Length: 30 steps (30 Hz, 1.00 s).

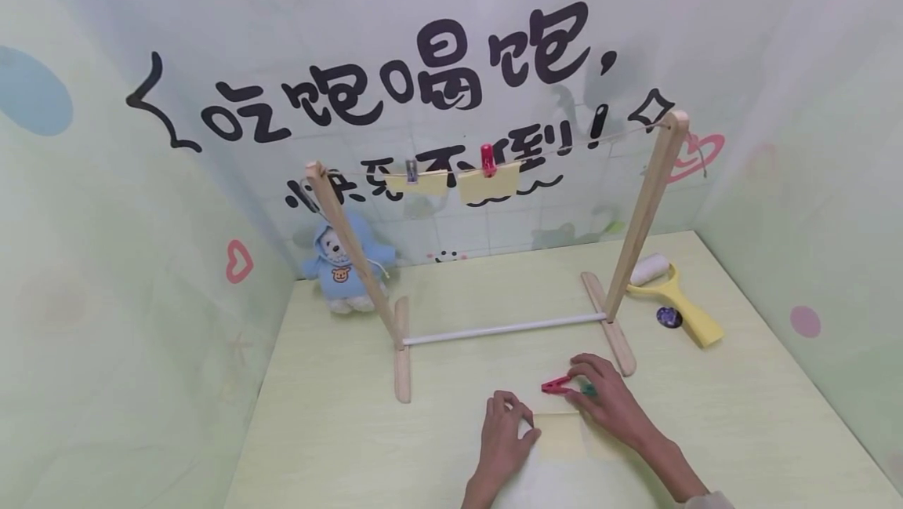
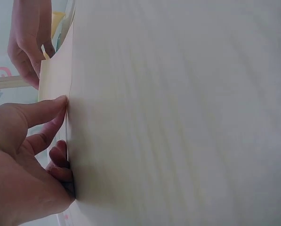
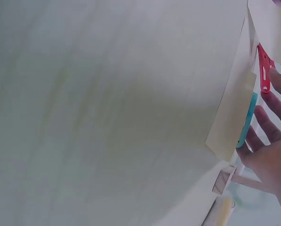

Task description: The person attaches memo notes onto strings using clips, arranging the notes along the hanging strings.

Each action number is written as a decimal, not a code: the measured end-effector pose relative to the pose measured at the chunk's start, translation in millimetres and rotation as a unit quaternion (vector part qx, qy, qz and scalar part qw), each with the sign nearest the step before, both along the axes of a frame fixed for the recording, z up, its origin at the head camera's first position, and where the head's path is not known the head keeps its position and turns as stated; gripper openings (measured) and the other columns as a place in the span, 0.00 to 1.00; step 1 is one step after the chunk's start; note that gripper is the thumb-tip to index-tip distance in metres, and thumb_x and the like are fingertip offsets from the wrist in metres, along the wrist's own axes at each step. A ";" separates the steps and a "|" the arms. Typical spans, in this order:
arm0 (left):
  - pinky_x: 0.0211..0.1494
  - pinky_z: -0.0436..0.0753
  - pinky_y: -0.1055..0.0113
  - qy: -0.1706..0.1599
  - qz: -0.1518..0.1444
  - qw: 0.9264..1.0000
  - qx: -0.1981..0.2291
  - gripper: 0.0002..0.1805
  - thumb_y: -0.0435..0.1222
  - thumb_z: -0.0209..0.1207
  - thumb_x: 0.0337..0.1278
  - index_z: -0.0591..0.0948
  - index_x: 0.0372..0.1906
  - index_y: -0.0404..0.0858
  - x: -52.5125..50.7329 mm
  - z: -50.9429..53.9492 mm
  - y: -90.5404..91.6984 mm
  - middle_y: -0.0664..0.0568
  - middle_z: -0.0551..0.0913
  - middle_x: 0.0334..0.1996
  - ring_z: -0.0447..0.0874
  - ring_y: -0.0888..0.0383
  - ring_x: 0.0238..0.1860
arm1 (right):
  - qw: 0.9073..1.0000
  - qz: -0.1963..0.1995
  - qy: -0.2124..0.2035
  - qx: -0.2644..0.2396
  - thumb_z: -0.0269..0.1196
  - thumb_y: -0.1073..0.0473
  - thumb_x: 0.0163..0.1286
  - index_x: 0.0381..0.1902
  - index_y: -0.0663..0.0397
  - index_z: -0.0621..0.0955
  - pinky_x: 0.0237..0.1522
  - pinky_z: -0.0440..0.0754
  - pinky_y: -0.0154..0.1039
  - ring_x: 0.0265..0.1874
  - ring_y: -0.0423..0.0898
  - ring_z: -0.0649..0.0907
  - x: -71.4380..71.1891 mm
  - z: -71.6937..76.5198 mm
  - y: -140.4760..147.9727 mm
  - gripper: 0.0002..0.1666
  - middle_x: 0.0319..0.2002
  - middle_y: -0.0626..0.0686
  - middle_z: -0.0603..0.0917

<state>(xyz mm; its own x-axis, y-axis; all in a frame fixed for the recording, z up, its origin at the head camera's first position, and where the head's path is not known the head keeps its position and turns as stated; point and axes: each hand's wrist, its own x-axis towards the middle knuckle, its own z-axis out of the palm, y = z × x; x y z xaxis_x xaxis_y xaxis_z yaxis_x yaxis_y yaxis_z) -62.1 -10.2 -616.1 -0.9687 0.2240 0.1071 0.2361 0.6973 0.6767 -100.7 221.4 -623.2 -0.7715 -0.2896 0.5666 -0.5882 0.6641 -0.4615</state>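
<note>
My left hand (image 1: pixel 502 437) pinches the left edge of a pale yellow paper (image 1: pixel 557 438) between thumb and index finger, low over the table. In the left wrist view the thumb and forefinger meet at that paper's edge (image 2: pixel 60 75). My right hand (image 1: pixel 612 405) holds a red clothespin (image 1: pixel 556 386) by its handle end between thumb and fingers, just above the paper. Beneath the right fingers lies a teal clothespin (image 3: pixel 247 121), partly hidden in the head view. Another pale yellow paper (image 3: pixel 232 125) lies by the right hand, partly covered by the forearm in the head view.
Behind the hands stands a wooden frame (image 1: pixel 645 219) with a string; a grey clip (image 1: pixel 412 172) and a red clip (image 1: pixel 487 160) hold papers on it. A blue-dressed plush toy (image 1: pixel 346 266) sits left. A yellow-handled roller (image 1: pixel 680 301) and dark round object (image 1: pixel 669 317) lie right.
</note>
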 end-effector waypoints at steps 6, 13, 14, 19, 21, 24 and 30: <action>0.49 0.75 0.67 0.002 0.004 1.000 0.008 0.09 0.34 0.79 0.56 0.87 0.31 0.43 -0.1 -1.2 0.1 0.58 0.71 0.48 0.67 0.60 0.46 | 0.999 -0.006 -0.016 -0.031 0.81 0.72 0.52 0.47 0.58 0.86 0.71 0.59 0.18 0.54 0.65 0.83 -0.3 1.0 0.5 0.24 0.54 0.62 0.86; 0.50 0.76 0.65 -0.017 0.000 0.999 0.038 0.09 0.33 0.77 0.57 0.86 0.31 0.42 -0.3 -1.1 -3.0 0.56 0.74 0.48 0.69 0.59 0.47 | 0.993 0.008 -0.028 -0.115 0.78 0.62 0.66 0.51 0.62 0.85 0.69 0.58 0.16 0.57 0.46 0.83 -6.8 -11.0 7.0 0.19 0.50 0.60 0.87; 0.50 0.77 0.65 -0.024 0.000 0.999 0.046 0.09 0.34 0.77 0.58 0.86 0.31 0.42 -0.8 0.1 -3.4 0.56 0.74 0.49 0.70 0.58 0.47 | 0.992 0.008 -0.032 -0.123 0.78 0.62 0.66 0.51 0.63 0.85 0.69 0.58 0.16 0.57 0.41 0.82 -7.3 -11.1 7.5 0.19 0.49 0.59 0.88; 0.50 0.78 0.65 -0.069 0.012 0.994 0.084 0.07 0.34 0.75 0.62 0.85 0.34 0.42 -4.0 5.2 -3.9 0.56 0.75 0.50 0.71 0.58 0.48 | 0.988 -0.023 -0.084 -0.126 0.77 0.65 0.67 0.53 0.62 0.86 0.62 0.73 0.23 0.53 0.40 0.84 -2.6 6.0 6.5 0.18 0.46 0.54 0.90; 0.46 0.76 0.68 -0.071 0.018 0.992 0.098 0.07 0.33 0.74 0.63 0.85 0.35 0.41 -4.7 5.5 -3.6 0.55 0.79 0.47 0.70 0.62 0.44 | 0.987 -0.039 -0.108 -0.115 0.76 0.67 0.68 0.54 0.60 0.87 0.57 0.80 0.30 0.50 0.45 0.87 -0.2 16.6 5.6 0.18 0.46 0.53 0.91; 0.37 0.72 0.71 -0.056 0.027 0.990 0.126 0.06 0.31 0.73 0.65 0.85 0.38 0.39 -5.7 0.8 -2.4 0.56 0.83 0.38 0.67 0.70 0.36 | 0.986 -0.050 -0.119 -0.109 0.76 0.69 0.68 0.55 0.59 0.88 0.54 0.84 0.34 0.48 0.47 0.89 0.4 30.5 4.4 0.19 0.46 0.51 0.92; 0.31 0.75 0.77 0.003 0.030 0.980 0.195 0.04 0.31 0.72 0.67 0.86 0.40 0.41 -20.1 -29.7 3.3 0.68 0.84 0.30 0.74 0.79 0.30 | 0.991 -0.025 -0.064 -0.114 0.78 0.73 0.60 0.57 0.60 0.88 0.54 0.76 0.21 0.47 0.45 0.87 -7.0 65.0 7.4 0.26 0.44 0.51 0.92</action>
